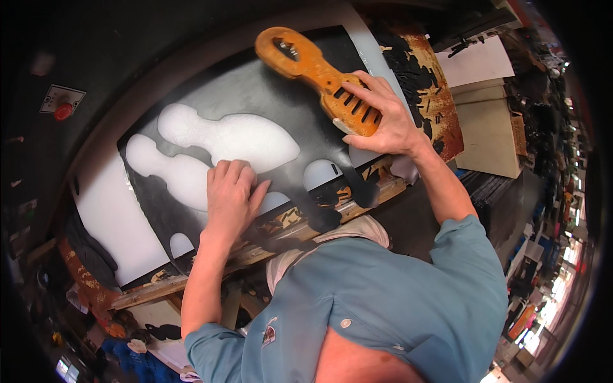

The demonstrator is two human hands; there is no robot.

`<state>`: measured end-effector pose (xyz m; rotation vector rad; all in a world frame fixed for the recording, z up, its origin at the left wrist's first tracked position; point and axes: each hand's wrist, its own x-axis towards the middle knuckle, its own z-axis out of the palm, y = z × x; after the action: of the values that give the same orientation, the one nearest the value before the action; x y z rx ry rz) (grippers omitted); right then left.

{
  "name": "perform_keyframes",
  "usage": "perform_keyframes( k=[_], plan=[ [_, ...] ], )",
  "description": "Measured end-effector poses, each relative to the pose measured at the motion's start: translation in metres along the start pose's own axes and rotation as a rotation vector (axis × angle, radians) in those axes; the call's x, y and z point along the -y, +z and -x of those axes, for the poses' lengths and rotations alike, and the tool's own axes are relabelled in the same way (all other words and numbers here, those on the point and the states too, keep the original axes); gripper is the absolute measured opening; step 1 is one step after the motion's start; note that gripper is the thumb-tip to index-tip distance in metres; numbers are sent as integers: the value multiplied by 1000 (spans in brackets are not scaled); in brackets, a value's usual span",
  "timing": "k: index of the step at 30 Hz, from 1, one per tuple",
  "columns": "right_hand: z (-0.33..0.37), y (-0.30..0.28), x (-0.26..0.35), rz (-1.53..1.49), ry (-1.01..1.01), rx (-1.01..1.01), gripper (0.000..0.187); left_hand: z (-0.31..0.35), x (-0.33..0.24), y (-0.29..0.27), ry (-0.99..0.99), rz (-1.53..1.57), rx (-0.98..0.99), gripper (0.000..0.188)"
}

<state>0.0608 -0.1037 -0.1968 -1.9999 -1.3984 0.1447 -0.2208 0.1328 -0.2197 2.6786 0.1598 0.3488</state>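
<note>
Fingers (361,94) of the right hand (396,124) curl around the near end of an orange sole-shaped cutting die (310,67). A slack grip could let the die slip, and a sideways push from the left hand (227,195) could drag the black sheet (249,96) askew. The die lies partly under the right fingers, its looped end reaching beyond them over the sheet; the left fingers, bent and grasping nothing visible, rest at the edges of pale sole-shaped cutouts (255,140), well apart from it.

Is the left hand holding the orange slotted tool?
No, the right hand grips the orange slotted tool around its slotted end.
</note>
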Motion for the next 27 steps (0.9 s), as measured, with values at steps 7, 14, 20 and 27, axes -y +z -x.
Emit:
perform_keyframes(
  k=[7,14,20,27],
  plan=[
    [-50,34,-11,3,-346,133,85,26,1,-16,-158,152,28,21],
    [-67,46,-27,-87,-429,209,82,-38,70,6,-492,479,-531,46],
    [-29,42,-36,-165,-150,-110,23,-43,84,30,-403,368,-562,45],
    [-11,40,-33,-42,135,-221,31,-49,77,26,-399,386,-578,43]
  ],
)
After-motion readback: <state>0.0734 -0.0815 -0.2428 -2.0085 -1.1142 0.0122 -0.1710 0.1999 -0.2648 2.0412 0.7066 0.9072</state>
